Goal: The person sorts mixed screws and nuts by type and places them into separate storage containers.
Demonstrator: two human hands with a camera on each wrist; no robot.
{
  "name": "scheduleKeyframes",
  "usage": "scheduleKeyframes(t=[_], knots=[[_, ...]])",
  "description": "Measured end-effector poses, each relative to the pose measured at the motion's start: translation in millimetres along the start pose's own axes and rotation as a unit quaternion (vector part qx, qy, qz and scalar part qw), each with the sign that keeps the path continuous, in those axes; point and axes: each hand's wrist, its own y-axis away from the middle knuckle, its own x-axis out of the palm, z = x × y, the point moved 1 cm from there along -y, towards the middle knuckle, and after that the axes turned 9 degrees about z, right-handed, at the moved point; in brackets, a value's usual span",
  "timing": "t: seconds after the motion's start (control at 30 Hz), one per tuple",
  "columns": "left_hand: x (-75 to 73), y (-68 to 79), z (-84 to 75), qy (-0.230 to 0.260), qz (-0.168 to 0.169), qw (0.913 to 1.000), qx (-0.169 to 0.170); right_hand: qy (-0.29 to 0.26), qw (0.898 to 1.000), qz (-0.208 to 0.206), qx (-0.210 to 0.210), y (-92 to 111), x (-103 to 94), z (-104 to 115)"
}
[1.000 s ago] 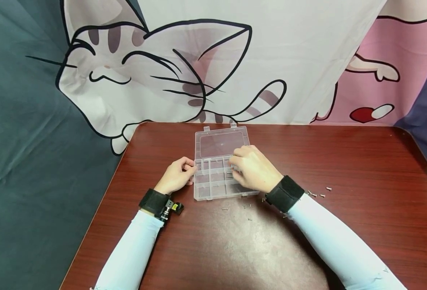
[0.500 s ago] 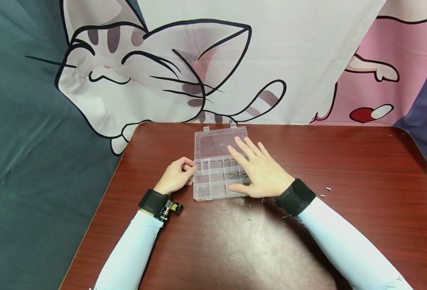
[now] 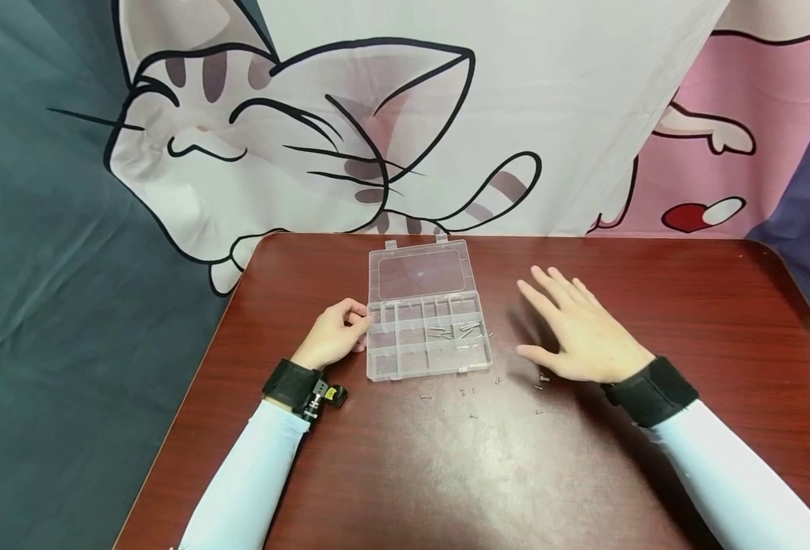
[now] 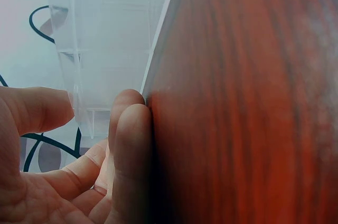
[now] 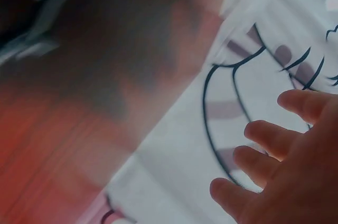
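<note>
A clear plastic compartment box (image 3: pixel 413 362) lies on the table with its lid (image 3: pixel 418 275) folded back away from me. Silver screws (image 3: pixel 469 328) lie in two neighbouring middle-row compartments. At the box's left side, my left hand (image 3: pixel 336 333) holds the edge; in the left wrist view the thumb (image 4: pixel 45 110) is by the upper side of the wall and the fingertips (image 4: pixel 133 123) are low against it. My right hand (image 3: pixel 579 336) is over the table to the right of the box, fingers spread, holding nothing.
Several small loose screws are scattered on the brown table (image 3: pixel 350 473) in front of the box, one of them a screw (image 3: pixel 427 396) near its front edge. More screws (image 3: pixel 544 378) lie beside my right hand. A cat-print cloth (image 3: pixel 405 114) hangs behind the table.
My right hand has opened over the box and moved off to the right. More screws now show in the middle compartments. My left hand has stayed at the box's left edge.
</note>
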Motion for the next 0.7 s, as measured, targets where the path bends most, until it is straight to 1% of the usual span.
scheduleKeyframes(t=[0.13,0.3,0.47,0.6,0.7], knots=[[0.6,0.5,0.3,0.003,-0.001,1.0000,-0.002,0.001,1.000,-0.012,0.000,19,0.9,-12],[0.6,0.0,-0.6,0.004,-0.006,1.0000,-0.002,0.010,0.999,-0.030,-0.020,36,2.7,-17],[0.8,-0.5,0.4,0.000,-0.004,1.0000,-0.003,0.034,0.996,-0.051,-0.060,47,8.8,-20],[0.7,-0.9,1.8,0.001,-0.004,1.0000,-0.003,0.061,0.991,-0.072,-0.096,53,14.7,-23],[0.5,-1.0,1.8,0.002,-0.004,1.0000,-0.001,0.079,0.986,-0.089,-0.113,58,18.6,-24]])
